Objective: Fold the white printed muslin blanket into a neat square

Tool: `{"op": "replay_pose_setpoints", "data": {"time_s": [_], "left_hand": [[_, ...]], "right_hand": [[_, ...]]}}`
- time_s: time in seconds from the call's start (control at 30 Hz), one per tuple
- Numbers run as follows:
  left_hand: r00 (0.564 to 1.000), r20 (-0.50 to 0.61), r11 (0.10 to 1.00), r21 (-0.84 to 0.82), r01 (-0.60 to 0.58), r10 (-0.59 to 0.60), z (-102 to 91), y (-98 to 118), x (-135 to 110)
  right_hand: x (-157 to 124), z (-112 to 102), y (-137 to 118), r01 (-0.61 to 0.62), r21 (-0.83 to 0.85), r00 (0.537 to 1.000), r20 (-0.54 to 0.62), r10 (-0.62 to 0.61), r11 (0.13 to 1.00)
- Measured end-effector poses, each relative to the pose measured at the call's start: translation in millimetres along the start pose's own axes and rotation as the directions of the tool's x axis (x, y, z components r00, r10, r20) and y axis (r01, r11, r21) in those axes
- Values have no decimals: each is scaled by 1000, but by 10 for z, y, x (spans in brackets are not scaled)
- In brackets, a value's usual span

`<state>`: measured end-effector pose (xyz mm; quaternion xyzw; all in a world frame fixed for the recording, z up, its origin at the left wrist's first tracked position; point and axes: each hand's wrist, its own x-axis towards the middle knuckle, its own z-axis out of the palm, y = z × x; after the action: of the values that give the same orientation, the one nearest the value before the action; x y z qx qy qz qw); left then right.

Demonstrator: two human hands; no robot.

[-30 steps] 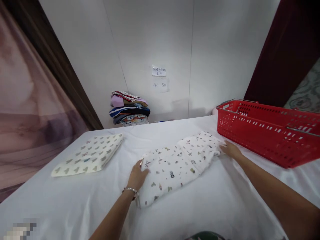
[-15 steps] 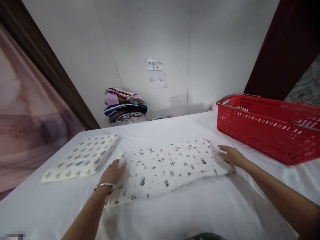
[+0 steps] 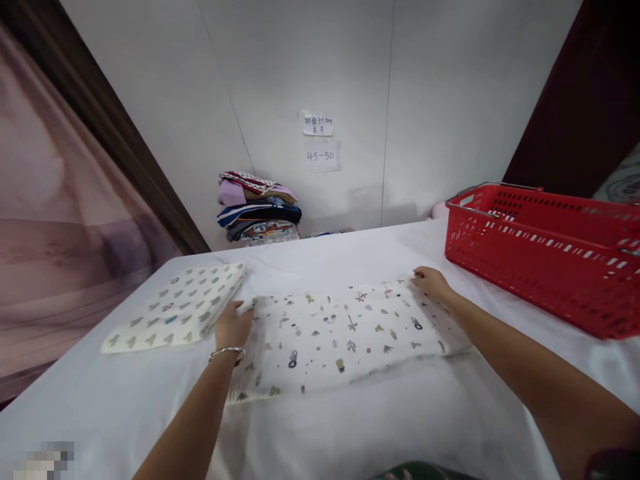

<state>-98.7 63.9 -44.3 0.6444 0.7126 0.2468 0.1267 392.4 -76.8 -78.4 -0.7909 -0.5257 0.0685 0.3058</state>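
A white cloth with small printed motifs lies folded into a long rectangle in front of me, its near edge slightly wavy. My left hand, with a bracelet at the wrist, is closed at the cloth's far left corner; its fingertips are partly hidden. At the far right corner my right hand pinches the cloth's edge. Left of my left hand lies a folded cream cloth with grey-green motifs, apart from the hand.
Both cloths rest on a white-covered table. A red plastic basket stands at the right. Beyond the far edge is a stack of folded fabrics against the wall, below paper labels. A pink curtain hangs at the left.
My right hand has moved from the cloth's right side to its far right corner and closed there. My left hand has slid up toward the far left corner. The view has shifted slightly.
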Motion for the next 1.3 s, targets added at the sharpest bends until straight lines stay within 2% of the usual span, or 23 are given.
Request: {"op": "replay_pose_setpoints", "data": {"time_s": [0.1,0.17,0.3,0.4,0.5,0.57,0.63,0.77,0.87,0.97,1.03,1.1,1.13,1.2,1.27,1.3], "left_hand": [[993,-116,994,-111,-21,8,-235,5,-160],[986,-163,986,-154,-67,41,-394,-25,-296],[949,-220,962,-102,-254,227,-595,-182,-568],[879,-275,917,29,-397,389,-651,-341,-747],[801,-321,862,144,-486,505,-696,-468,-902],[780,-314,841,211,-498,541,-733,-530,-985],[769,-291,821,253,-511,569,-767,-583,-1047],[757,-277,803,278,-526,592,-813,-650,-1134],[756,-324,823,217,-526,569,-868,-600,-1228],[733,-439,829,50,-558,520,-990,-436,-1391],[707,-519,788,-99,-608,480,-1085,-302,-1532],[685,-549,715,-208,-667,479,-1148,-185,-1685],[681,-525,682,-236,-692,510,-1155,-136,-1763],[688,-408,643,-267,-718,600,-1112,-54,-1915],[686,-259,616,-304,-726,681,-1009,24,-2055],[673,-207,597,-329,-732,710,-949,67,-2115]], "right_hand": [[-244,-197,18,87,181,984,-172,-56,980],[-478,-363,50,102,257,977,-207,-48,961],[-1022,-647,83,85,301,996,-63,-69,950],[-1403,-770,77,83,323,996,-6,-86,943],[-1677,-846,119,24,360,999,12,-30,933],[-1781,-888,193,-17,362,996,88,-17,932],[-1825,-927,289,-7,350,991,129,-41,937],[-1777,-935,453,67,276,990,99,-98,959],[-1667,-836,424,113,162,988,90,-129,980],[-1524,-681,160,158,133,983,73,-169,978],[-1436,-573,-147,201,178,966,124,-225,963],[-1388,-466,-520,240,229,931,221,-291,943],[-1388,-412,-719,251,262,904,281,-323,932],[-1444,-294,-1119,254,344,841,384,-383,904],[-1564,-159,-1504,290,426,749,455,-481,857],[-1638,-88,-1685,337,465,688,472,-551,819]]}}
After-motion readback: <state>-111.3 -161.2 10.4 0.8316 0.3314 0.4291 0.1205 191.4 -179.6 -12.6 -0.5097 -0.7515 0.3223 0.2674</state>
